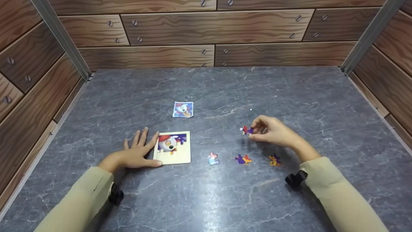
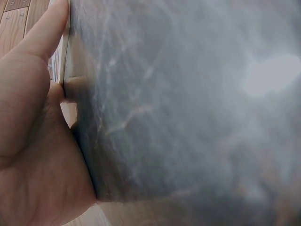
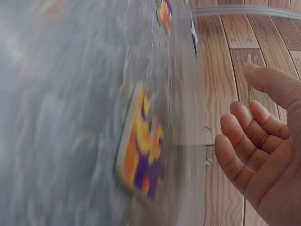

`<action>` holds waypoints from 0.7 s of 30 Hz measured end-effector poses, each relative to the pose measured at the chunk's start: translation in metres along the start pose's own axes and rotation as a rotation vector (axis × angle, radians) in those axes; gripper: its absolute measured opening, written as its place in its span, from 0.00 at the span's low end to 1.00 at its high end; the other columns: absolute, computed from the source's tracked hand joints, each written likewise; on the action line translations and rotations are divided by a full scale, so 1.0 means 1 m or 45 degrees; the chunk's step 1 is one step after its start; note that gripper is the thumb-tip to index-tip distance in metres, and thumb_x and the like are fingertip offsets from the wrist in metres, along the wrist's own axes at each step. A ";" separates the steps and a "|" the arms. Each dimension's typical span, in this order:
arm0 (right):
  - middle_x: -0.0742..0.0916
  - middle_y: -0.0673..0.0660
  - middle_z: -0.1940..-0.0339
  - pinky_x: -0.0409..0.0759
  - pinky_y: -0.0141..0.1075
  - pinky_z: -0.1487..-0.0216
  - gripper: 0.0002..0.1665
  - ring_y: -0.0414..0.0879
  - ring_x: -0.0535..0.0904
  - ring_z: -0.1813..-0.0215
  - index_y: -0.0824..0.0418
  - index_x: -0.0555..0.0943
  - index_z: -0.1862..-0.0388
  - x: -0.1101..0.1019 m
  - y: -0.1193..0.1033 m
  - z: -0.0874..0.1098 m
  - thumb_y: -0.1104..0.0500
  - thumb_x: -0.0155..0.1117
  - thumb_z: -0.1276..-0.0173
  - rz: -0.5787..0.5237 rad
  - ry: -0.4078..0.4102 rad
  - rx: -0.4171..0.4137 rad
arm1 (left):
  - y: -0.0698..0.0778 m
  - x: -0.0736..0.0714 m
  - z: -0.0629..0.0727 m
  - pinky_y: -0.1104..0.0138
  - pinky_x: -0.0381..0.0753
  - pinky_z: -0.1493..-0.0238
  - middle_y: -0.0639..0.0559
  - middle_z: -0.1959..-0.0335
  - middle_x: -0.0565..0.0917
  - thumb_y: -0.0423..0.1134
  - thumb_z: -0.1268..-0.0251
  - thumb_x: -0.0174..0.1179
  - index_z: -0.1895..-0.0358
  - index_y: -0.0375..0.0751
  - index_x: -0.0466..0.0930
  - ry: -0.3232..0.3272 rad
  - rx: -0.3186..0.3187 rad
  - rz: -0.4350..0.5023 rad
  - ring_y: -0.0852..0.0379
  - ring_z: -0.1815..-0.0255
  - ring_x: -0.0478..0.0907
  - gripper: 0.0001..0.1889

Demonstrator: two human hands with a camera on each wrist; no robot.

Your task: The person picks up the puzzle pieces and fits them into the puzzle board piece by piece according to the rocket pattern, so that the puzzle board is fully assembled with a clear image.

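My left hand [image 1: 136,155] lies with spread fingers against the left side of a square puzzle board [image 1: 182,155], its thumb and index finger touching the edge. The board shows a partly assembled cartoon face with a red top and purple background; its lower and right parts are bare cream. Above the table, my right hand [image 1: 273,131] pinches a red and purple puzzle piece [image 1: 247,130] between thumb and fingers. On the table lie a pink and light-blue piece [image 1: 213,159], a purple and orange piece [image 1: 242,159] and a yellow-orange and purple piece [image 3: 146,150], the last below my right hand.
A small printed picture card [image 1: 183,109] of the same cartoon face lies behind the board. The grey marbled tabletop [image 1: 219,87] is bounded by wood-patterned walls [image 1: 215,29] at the back and both sides.
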State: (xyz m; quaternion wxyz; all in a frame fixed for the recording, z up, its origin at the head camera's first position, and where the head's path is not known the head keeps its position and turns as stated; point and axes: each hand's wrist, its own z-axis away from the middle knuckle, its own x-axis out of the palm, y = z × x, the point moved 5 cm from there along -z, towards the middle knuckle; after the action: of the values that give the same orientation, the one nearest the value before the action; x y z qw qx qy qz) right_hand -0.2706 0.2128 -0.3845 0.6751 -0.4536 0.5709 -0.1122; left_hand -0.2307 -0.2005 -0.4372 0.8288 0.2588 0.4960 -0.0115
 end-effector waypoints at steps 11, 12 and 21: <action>0.82 0.54 0.69 0.78 0.34 0.63 0.17 0.44 0.78 0.66 0.63 0.76 0.62 0.024 -0.024 -0.019 0.58 0.72 0.46 0.016 -0.040 -0.066 | 0.001 0.000 0.000 0.33 0.21 0.44 0.36 0.30 0.20 0.71 0.46 0.51 0.26 0.52 0.28 0.002 -0.003 -0.007 0.35 0.32 0.16 0.55; 0.82 0.54 0.69 0.78 0.34 0.63 0.17 0.44 0.78 0.66 0.63 0.76 0.62 0.026 -0.026 -0.020 0.58 0.72 0.46 0.015 -0.044 -0.072 | 0.001 0.000 0.000 0.33 0.21 0.44 0.36 0.30 0.20 0.71 0.46 0.51 0.26 0.52 0.28 0.002 -0.003 -0.007 0.35 0.32 0.16 0.55; 0.82 0.53 0.69 0.78 0.35 0.63 0.17 0.44 0.78 0.66 0.63 0.76 0.62 0.045 -0.045 -0.034 0.57 0.71 0.45 -0.002 -0.077 -0.140 | 0.000 0.000 -0.001 0.33 0.20 0.45 0.35 0.30 0.20 0.72 0.47 0.51 0.26 0.52 0.28 0.008 -0.004 -0.008 0.35 0.32 0.16 0.55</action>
State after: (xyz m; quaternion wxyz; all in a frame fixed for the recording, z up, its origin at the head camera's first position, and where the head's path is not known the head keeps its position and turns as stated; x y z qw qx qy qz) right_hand -0.2695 0.1413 -0.3791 0.6661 -0.4935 0.5551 -0.0675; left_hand -0.2313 -0.2003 -0.4375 0.8277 0.2559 0.4993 -0.0124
